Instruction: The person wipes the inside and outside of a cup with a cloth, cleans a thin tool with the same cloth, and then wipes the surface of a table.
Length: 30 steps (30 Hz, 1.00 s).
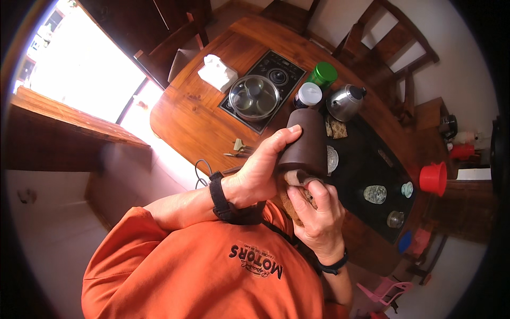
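My left hand (259,167) grips a dark brown, tapered cylindrical vessel (305,139) in front of my chest, its thumb lying along the side. The vessel is tilted, with its wider end towards me. At that end, my right hand (320,211) pinches a brown cloth (290,205). A paler fold of the cloth sits against the vessel's lower end; whether it goes inside is hidden. Beyond the vessel, a white-lidded jar (309,95) stands on the table. A clear glass dish (332,160) shows partly behind the vessel.
The wooden table (183,115) bears a black cooktop (261,125) with a glass-lidded pot (254,97), white tissues (217,73), a green-lidded jar (323,75) and a steel kettle (346,103). Small glass vessels (375,194) stand on a dark tray (358,163). A red bucket (433,178) is at right.
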Available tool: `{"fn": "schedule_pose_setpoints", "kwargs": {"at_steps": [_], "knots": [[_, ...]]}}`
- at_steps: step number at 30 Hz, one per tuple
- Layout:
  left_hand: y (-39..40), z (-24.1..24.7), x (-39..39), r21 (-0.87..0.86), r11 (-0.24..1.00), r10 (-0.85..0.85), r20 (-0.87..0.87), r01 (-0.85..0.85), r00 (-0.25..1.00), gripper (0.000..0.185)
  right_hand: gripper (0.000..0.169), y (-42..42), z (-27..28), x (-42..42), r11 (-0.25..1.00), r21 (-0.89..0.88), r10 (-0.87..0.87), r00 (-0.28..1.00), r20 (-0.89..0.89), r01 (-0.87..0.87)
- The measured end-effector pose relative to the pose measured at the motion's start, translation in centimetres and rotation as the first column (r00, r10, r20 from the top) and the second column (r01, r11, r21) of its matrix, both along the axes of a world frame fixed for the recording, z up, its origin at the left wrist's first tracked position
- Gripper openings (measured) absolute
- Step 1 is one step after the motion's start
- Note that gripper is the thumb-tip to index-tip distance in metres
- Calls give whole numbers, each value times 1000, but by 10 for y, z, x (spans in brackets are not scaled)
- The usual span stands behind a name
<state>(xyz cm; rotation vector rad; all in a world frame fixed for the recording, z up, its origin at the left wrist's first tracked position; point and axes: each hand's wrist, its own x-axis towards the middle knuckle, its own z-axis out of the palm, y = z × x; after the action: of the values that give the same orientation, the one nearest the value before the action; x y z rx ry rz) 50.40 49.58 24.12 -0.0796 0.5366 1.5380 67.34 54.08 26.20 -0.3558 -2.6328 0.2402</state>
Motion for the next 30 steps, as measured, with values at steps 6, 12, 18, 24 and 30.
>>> {"fn": "schedule_pose_setpoints", "kwargs": {"at_steps": [6, 12, 18, 24, 30], "knots": [[-4, 6, -5, 11, 998, 63, 78, -64, 995, 52, 43, 14, -11, 39, 960, -228, -166, 986, 8, 163], [-11, 4, 0, 167, 979, -88, -149, 113, 985, 61, 39, 28, 7, 68, 801, -560, -386, 897, -217, 210], [-18, 24, 13, 184, 871, -387, -313, 456, 867, 79, 39, 36, 36, 59, 538, -840, -349, 891, -290, -63], [-25, 14, 20, 131, 851, -441, -345, 508, 828, 65, 40, 50, 29, 64, 553, -794, 92, 966, -243, -252], [-24, 12, 19, -7, 893, -383, -535, 449, 753, 61, 37, 47, 11, 62, 621, -739, 113, 962, -247, -262]]}}
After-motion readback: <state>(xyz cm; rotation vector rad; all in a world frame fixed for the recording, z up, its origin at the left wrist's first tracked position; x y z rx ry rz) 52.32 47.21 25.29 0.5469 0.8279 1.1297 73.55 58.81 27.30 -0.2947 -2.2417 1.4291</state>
